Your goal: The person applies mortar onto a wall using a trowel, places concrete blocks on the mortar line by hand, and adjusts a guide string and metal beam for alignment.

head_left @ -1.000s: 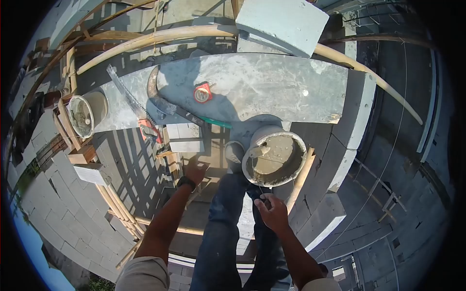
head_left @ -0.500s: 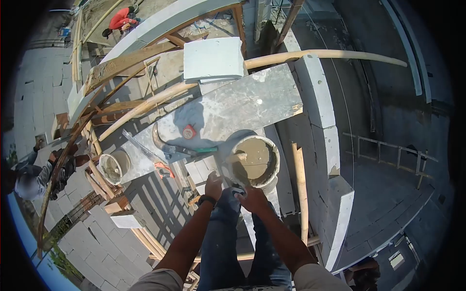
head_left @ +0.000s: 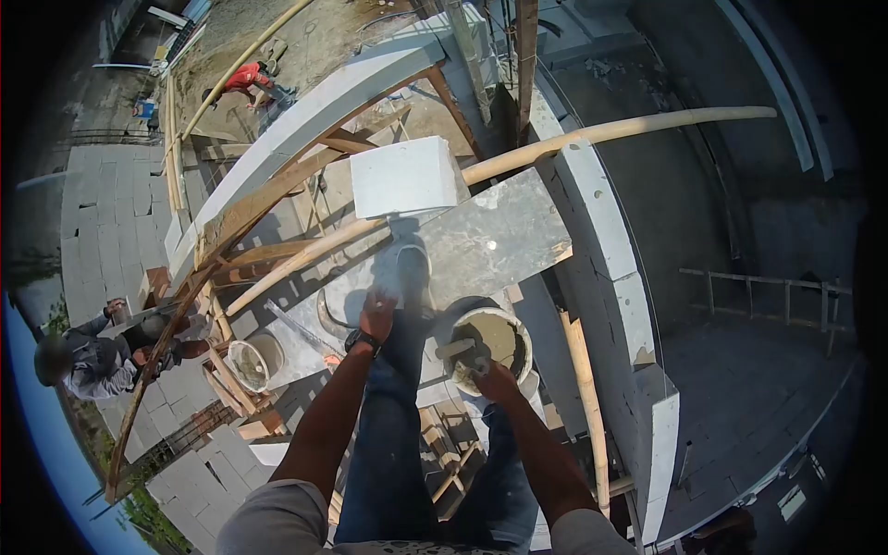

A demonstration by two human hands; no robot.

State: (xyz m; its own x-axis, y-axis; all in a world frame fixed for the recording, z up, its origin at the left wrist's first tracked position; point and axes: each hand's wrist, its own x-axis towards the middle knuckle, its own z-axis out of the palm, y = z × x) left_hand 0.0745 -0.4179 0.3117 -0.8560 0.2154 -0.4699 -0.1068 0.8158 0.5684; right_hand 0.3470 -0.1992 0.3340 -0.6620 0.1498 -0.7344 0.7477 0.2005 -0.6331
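My right hand [head_left: 495, 381] is closed at the near left rim of a mortar bucket [head_left: 504, 338]; what its fingers grip there is too small to make out. A light-coloured tool handle [head_left: 454, 349] lies over that rim, above the grey mortar. My left hand [head_left: 376, 313] hangs over my raised leg with its fingers apart and holds nothing. My foot rests on the grey plank [head_left: 499, 227]. Left of my left hand lie a curved tool [head_left: 326, 314] and a saw [head_left: 301, 331], both partly hidden.
A white block [head_left: 400, 178] stands beyond the plank. A second bucket [head_left: 250, 363] sits at the plank's left end. Bamboo poles [head_left: 620, 131] and a block wall [head_left: 606, 240] border the right. One co-worker [head_left: 102, 361] is at the left, another [head_left: 248, 79] farther off.
My leg has risen and my foot is now on the plank. My left hand moved up and left. My right hand moved from below the bucket to its rim.
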